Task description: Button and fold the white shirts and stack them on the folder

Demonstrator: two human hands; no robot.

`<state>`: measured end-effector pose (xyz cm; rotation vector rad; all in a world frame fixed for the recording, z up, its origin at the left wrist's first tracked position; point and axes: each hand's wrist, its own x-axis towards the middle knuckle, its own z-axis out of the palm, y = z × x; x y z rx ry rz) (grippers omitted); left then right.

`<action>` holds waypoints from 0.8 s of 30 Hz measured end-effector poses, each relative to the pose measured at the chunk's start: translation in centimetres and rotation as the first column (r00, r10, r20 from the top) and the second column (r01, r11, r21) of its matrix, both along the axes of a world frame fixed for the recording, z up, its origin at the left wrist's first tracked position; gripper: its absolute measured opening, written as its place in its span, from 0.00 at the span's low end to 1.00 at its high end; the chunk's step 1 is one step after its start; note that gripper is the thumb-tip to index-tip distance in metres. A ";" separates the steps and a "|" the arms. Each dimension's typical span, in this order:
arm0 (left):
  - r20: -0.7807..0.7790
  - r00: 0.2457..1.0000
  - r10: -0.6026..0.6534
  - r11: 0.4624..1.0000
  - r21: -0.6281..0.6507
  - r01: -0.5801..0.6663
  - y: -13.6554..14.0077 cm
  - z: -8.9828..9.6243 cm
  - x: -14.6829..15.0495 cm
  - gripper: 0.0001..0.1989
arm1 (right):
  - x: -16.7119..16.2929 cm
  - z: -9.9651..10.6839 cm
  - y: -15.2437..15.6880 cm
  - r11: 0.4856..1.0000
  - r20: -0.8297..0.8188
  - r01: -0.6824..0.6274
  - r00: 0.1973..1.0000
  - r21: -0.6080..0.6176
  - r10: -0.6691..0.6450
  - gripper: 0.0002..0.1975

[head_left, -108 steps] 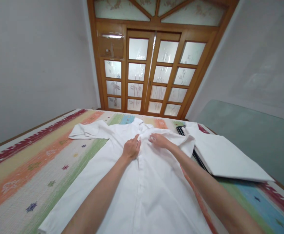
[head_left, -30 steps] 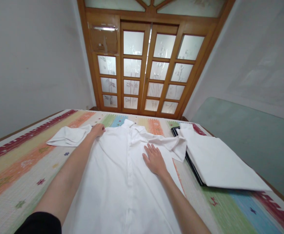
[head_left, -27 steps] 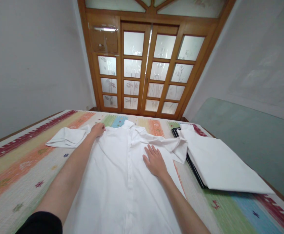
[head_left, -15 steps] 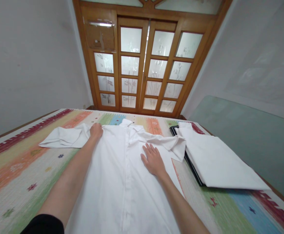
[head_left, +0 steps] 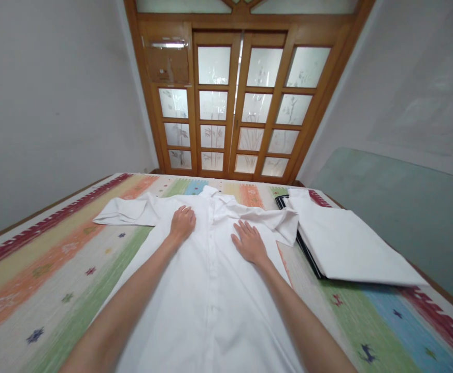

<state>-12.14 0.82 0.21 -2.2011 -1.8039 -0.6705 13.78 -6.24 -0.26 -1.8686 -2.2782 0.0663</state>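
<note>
A white short-sleeved shirt (head_left: 195,311) lies spread front side up, its collar (head_left: 210,191) at the far end and its button strip running down the middle. My left hand (head_left: 183,224) rests on the left chest of the shirt, fingers lying forward over the cloth. On the other side of the buttons, my right hand (head_left: 250,241) lies flat with its fingers spread. The left sleeve (head_left: 123,211) stretches outward; the right sleeve (head_left: 283,224) is wrinkled and reaches the folded stack beside it.
Folded white cloth (head_left: 358,248) lies over a black striped piece (head_left: 308,254) at the right. Under everything is a colourful patterned cover (head_left: 94,290). A pale green board (head_left: 397,207) stands along the right wall, and wooden glass-paned doors (head_left: 232,103) are at the back.
My left hand has let go near the left shoulder and moved right onto the chest. My right hand stays flat in about the same place. The view has shifted slightly.
</note>
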 end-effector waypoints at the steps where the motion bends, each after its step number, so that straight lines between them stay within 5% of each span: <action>1: 0.012 1.000 0.027 0.999 -0.018 -0.027 -0.6 -0.3 -0.1 0.17 | 0.0 0.0 0.0 1.000 0.008 0.005 1.000 -0.003 -0.005 0.28; 11: 0.053 0.953 0.299 0.943 -0.171 -0.287 -4.1 -0.8 -1.7 0.25 | 0.6 0.0 -1.0 0.986 0.050 0.159 0.986 -0.056 -0.156 0.32; 16: -0.032 0.953 0.302 0.915 -0.270 -0.299 -4.9 -0.6 -2.7 0.24 | 1.2 -0.1 -1.9 0.970 0.063 0.237 0.970 -0.049 -0.234 0.33; 24: -0.068 0.954 0.291 0.886 -0.356 -0.295 -5.3 0.0 -3.3 0.39 | 2.5 -0.1 -3.9 0.973 0.062 0.231 0.971 0.004 -0.231 0.33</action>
